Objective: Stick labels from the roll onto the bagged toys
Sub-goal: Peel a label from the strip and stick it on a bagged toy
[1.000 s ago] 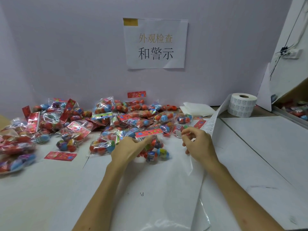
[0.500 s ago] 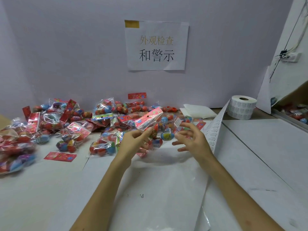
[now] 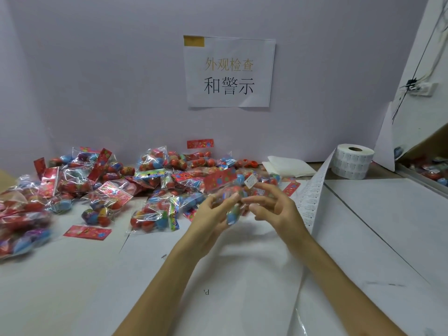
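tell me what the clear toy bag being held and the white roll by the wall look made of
The held clear toy bag looks like glossy plastic film: see-through, crinkled, glinting. The white label roll looks like matte paper on a brown, probably cardboard, core.

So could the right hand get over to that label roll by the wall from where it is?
Probably yes. The right hand is beside the label strip that runs back to the label roll, and only bare table lies between them. Its reach I can only guess.
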`<state>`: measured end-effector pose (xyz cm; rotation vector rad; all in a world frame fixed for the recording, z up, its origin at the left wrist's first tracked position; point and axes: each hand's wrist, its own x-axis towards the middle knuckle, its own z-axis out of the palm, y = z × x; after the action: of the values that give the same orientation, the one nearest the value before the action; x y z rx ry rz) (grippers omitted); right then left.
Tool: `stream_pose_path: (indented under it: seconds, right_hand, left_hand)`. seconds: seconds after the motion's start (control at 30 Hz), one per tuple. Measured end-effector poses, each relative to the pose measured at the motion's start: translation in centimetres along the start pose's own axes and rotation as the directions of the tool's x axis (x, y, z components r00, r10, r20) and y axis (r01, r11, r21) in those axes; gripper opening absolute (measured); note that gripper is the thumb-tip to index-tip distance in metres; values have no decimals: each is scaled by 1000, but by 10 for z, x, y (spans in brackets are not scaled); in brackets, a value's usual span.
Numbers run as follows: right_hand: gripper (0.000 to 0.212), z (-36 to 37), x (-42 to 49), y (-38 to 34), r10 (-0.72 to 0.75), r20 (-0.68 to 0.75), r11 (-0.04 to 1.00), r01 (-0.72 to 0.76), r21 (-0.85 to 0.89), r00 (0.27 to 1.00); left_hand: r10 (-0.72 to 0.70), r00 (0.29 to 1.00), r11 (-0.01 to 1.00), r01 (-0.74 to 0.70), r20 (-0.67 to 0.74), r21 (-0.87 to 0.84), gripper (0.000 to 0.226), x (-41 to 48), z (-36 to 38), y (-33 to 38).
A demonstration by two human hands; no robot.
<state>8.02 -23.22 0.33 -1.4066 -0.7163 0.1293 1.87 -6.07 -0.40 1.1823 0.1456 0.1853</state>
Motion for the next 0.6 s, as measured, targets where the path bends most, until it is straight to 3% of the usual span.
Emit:
stream_pose_path:
  seconds: [0.07, 0.13, 0.33, 0.6]
  right_hand:
    - [45, 1, -1, 0, 31, 62, 999, -32, 24, 998]
    - [45, 0, 0, -1, 84, 62, 993, -89, 78, 995]
    - [29, -13, 7, -6, 269, 28, 880, -257, 400, 963]
    - [35, -5, 5, -7, 318, 137, 890, -345, 297, 938]
  left_hand:
    - [4, 1000, 1000, -4, 16, -30, 61, -2, 5, -4]
    - [-16, 998, 996, 10, -57, -88, 49, -3, 8, -5]
    - [-71, 985, 978, 38, -158, -206, 47, -1, 3, 6]
    - [-82, 978, 978, 41, -193, -204, 45, -3, 3, 12]
